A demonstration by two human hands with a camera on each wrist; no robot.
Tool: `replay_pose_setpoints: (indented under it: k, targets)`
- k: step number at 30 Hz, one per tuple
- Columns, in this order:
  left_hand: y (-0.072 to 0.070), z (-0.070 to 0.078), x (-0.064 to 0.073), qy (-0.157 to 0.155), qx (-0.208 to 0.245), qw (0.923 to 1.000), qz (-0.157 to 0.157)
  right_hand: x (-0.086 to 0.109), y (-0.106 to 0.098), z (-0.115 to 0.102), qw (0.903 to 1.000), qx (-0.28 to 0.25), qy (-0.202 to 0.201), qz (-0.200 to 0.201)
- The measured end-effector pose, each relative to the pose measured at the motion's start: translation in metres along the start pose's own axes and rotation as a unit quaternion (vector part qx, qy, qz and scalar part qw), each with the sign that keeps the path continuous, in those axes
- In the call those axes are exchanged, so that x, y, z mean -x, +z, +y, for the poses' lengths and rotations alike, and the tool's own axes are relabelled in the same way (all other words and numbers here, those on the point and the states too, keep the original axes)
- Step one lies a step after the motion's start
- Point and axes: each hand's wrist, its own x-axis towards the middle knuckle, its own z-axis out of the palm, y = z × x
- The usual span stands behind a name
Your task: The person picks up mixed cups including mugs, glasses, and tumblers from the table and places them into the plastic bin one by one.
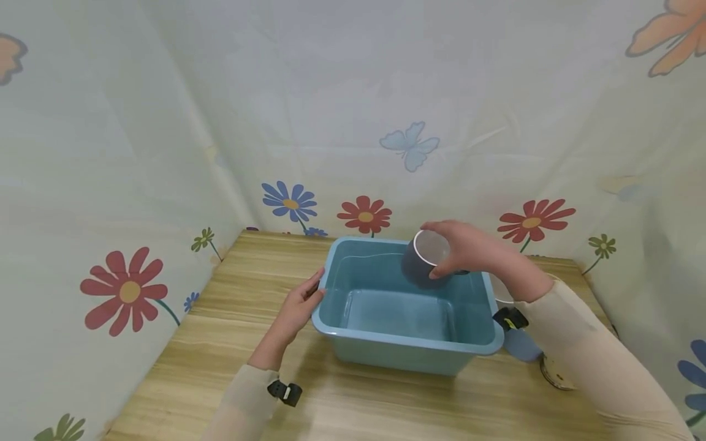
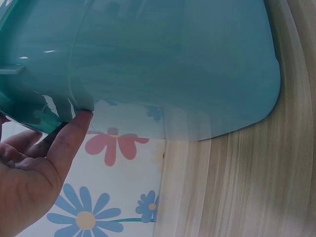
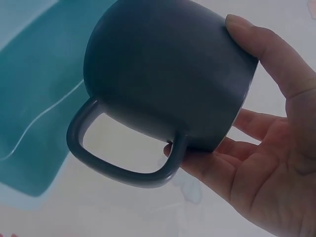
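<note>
A dark blue-grey mug (image 1: 417,266) with a pale inside hangs tilted over the back right of a blue-green plastic basin (image 1: 394,335). My right hand (image 1: 466,248) grips the mug near its rim, thumb on one side and fingers on the other. In the right wrist view the mug's handle (image 3: 123,175) points down and to the left, clear of the palm. My left hand (image 1: 300,306) holds the basin's left rim. The left wrist view shows one fingertip (image 2: 85,116) against the basin's outer wall, with other fingers partly hidden at the rim.
The basin stands on a wood-grain table (image 1: 265,269). To its right, partly behind my right arm, are a pale round vessel (image 1: 501,291), a flat blue round thing (image 1: 521,346) and a gold-rimmed container (image 1: 554,375). A flower-printed curtain (image 1: 353,92) surrounds the table.
</note>
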Motion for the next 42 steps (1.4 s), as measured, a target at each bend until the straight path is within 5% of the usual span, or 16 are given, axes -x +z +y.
replay_pose_setpoints:
  k: [26,42]
  targets:
    - [0.001,0.001,0.002,0.007,-0.002,1.0,0.002,-0.051,0.05,-0.009,0.996,-0.039,-0.066,-0.044]
    - [0.002,0.0,0.003,-0.011,0.003,0.9999,0.007,-0.083,0.086,-0.012,0.9945,-0.034,-0.067,-0.073]
